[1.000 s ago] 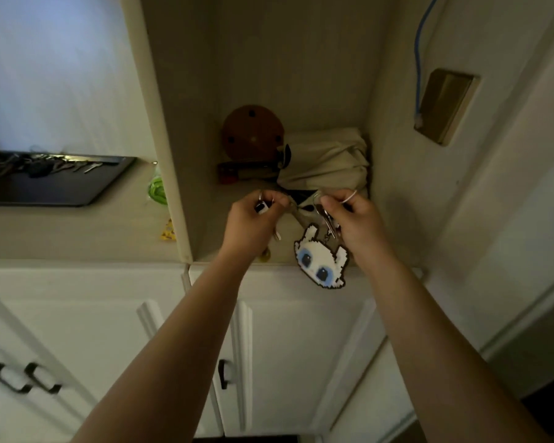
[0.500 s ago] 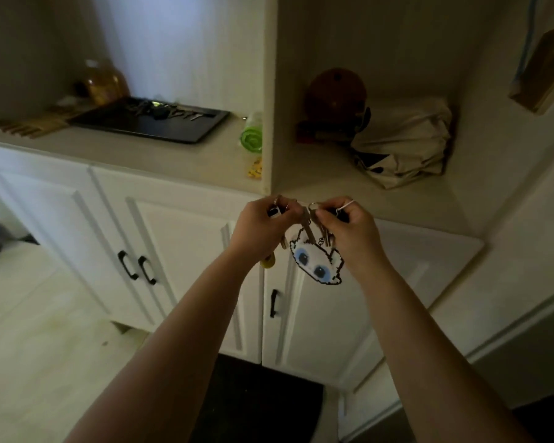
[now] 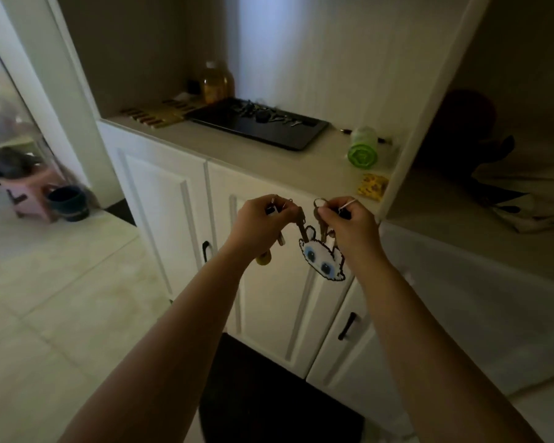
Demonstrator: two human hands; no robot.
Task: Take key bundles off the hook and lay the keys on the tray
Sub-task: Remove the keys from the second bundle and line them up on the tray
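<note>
Both hands hold a key bundle in front of the white cabinet doors. My left hand pinches a ring with a brown key and a yellow tag hanging under it. My right hand grips another ring with keys, and a white pixel-bead charm with blue eyes dangles from it. The two rings sit close together between my fingers; I cannot tell whether they are linked. The black tray lies on the counter behind and above my hands, with several keys in a pile on it. No hook is in view.
On the counter stand an amber jar, wooden slats, a green-lidded container and a small yellow packet. A partition walls off a niche with a dark round thing and a bag. A pink stool and a dark pot stand on the floor at left.
The view has swung left and back from the niche, so the tray now lies straight ahead. Both hands have kept hold of the bundle and moved with it in front of the cabinet doors.
</note>
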